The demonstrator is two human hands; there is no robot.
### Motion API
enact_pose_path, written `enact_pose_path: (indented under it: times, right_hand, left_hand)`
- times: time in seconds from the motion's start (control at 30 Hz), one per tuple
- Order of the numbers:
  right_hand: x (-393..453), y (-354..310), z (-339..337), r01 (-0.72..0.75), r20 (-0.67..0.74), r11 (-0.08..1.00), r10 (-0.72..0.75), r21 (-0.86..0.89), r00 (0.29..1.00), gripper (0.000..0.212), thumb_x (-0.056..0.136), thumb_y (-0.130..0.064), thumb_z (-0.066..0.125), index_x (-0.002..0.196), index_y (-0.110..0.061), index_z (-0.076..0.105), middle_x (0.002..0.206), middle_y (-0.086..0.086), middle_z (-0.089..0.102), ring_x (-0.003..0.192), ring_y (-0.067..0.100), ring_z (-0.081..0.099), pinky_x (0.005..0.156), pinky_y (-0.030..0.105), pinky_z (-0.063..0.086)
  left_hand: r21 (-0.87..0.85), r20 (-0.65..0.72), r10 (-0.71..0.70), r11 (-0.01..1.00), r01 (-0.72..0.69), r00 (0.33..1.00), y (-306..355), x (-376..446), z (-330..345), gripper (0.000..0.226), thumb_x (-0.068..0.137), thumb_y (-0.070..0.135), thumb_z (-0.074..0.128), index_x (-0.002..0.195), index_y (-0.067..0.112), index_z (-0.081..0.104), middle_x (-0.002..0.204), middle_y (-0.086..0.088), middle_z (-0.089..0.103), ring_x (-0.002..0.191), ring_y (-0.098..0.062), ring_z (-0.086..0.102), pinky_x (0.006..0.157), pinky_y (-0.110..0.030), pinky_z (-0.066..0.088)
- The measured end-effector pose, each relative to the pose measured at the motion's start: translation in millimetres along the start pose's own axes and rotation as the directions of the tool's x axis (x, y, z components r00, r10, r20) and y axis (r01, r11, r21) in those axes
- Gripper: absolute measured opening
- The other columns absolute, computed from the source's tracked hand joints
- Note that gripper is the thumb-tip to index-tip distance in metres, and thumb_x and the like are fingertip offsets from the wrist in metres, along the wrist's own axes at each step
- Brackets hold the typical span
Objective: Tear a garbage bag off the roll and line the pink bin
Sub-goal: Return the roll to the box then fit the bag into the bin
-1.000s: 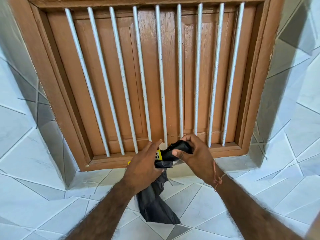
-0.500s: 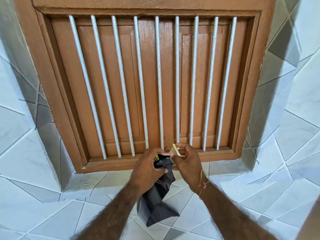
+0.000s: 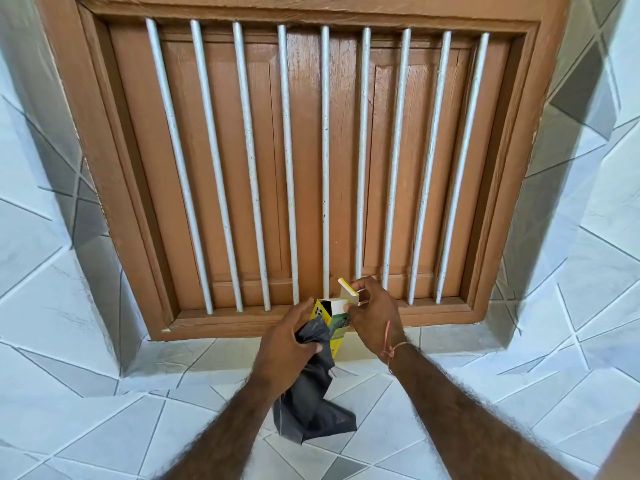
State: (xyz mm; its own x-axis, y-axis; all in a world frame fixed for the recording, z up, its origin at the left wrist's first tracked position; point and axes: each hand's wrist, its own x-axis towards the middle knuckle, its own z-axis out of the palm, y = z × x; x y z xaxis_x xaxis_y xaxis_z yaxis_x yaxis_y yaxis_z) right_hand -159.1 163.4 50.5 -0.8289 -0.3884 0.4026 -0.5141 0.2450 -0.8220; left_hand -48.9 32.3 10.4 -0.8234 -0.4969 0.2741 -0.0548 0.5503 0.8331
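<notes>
A small yellow and green carton (image 3: 335, 323) with its top flap (image 3: 348, 292) open stands at the window's lower edge, between my hands. My right hand (image 3: 375, 315) grips the carton's top and its flap. My left hand (image 3: 285, 344) clutches a crumpled black garbage bag (image 3: 310, 405), which hangs down below it in front of the tiled wall. The bag's upper end lies against the carton's left side. The roll itself is hidden; the carton's mouth shows white inside. No pink bin is in view.
A brown wooden window (image 3: 311, 161) with closed shutters and several white vertical bars (image 3: 287, 161) fills the upper view. Its sill (image 3: 242, 318) runs just behind my hands. White and grey tiled wall (image 3: 104, 393) surrounds it.
The black roll that my right hand held at the carton's top is no longer visible, and the open carton with its raised flap now shows. The bag stays in my left hand.
</notes>
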Motion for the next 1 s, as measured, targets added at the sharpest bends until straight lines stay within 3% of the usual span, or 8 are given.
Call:
enact_pose_path:
  times: [0.07,0.17,0.3,0.4,0.57,0.73,1.0]
  right_hand:
    - [2,1,0,0.017,0.01,0.999,-0.017,-0.049,1.0,0.027,0.079,-0.001,0.065,0.088,-0.025,0.055,0.082,0.006,0.065,0.067,0.022,0.058,0.057,0.02,0.044]
    - [4,-1,2,0.076,0.05,0.985,-0.069,-0.153,0.996,0.023,0.081,-0.003,0.063,0.095,-0.022,0.059,0.083,0.0,0.064,0.066,0.014,0.054,0.056,0.017,0.037]
    - [7,-5,1,0.154,0.117,0.948,-0.126,-0.278,0.985,0.027,0.082,-0.003,0.059,0.106,-0.016,0.062,0.099,0.008,0.069,0.084,0.026,0.061,0.069,0.021,0.037]
    - [8,-4,-1,0.201,0.148,0.901,-0.154,-0.385,0.977,0.028,0.084,-0.006,0.055,0.109,-0.017,0.062,0.101,0.012,0.068,0.093,0.031,0.062,0.07,0.027,0.04]
    - [4,8,-7,0.097,0.115,0.938,-0.061,-0.333,0.991,0.02,0.078,-0.017,0.057,0.098,-0.016,0.061,0.091,0.01,0.07,0.08,0.03,0.063,0.068,0.035,0.053]
    - [-1,17,-8,-0.014,0.016,0.97,0.018,-0.244,1.0,0.024,0.079,-0.04,0.059,0.088,-0.018,0.059,0.084,0.006,0.069,0.076,0.025,0.063,0.068,0.035,0.053]
    - [-3,22,-7,-0.035,-0.048,0.982,0.026,-0.187,0.998,0.006,0.082,-0.024,0.051,0.088,-0.025,0.052,0.083,0.006,0.067,0.079,0.03,0.064,0.071,0.044,0.056]
  left_hand:
    - [0.106,0.001,-0.073,0.992,0.073,0.997,-13,-8,-1,0.081,0.07,0.027,0.077,0.14,0.045,0.039,0.125,0.016,0.063,0.113,-0.008,0.06,0.092,-0.025,0.049]
    - [0.165,0.073,-0.174,0.973,0.16,0.982,-21,-15,6,0.085,0.072,0.041,0.073,0.144,0.044,0.029,0.13,0.005,0.062,0.116,-0.02,0.059,0.092,-0.028,0.046]
    - [0.213,0.091,-0.168,0.966,0.146,0.982,-18,-11,17,0.082,0.073,0.043,0.069,0.142,0.046,0.025,0.128,0.006,0.063,0.113,-0.023,0.061,0.094,-0.034,0.049]
    - [0.245,0.053,-0.132,0.963,0.115,0.99,-18,-8,20,0.075,0.077,0.036,0.068,0.139,0.047,0.027,0.129,0.008,0.063,0.112,-0.023,0.062,0.093,-0.04,0.051]
    - [0.374,0.019,-0.034,0.927,0.025,0.999,-17,-8,27,0.065,0.086,0.025,0.059,0.14,0.045,0.029,0.136,0.005,0.056,0.118,-0.028,0.057,0.092,-0.043,0.051]
    - [0.406,0.023,-0.01,0.914,0.0,1.0,-16,-10,33,0.062,0.088,0.022,0.056,0.139,0.044,0.029,0.137,0.004,0.053,0.116,-0.03,0.058,0.089,-0.044,0.052]
    - [0.418,0.018,0.017,0.908,-0.023,1.0,-15,-9,37,0.058,0.088,0.021,0.055,0.137,0.043,0.034,0.14,0.005,0.05,0.114,-0.029,0.06,0.09,-0.043,0.052]
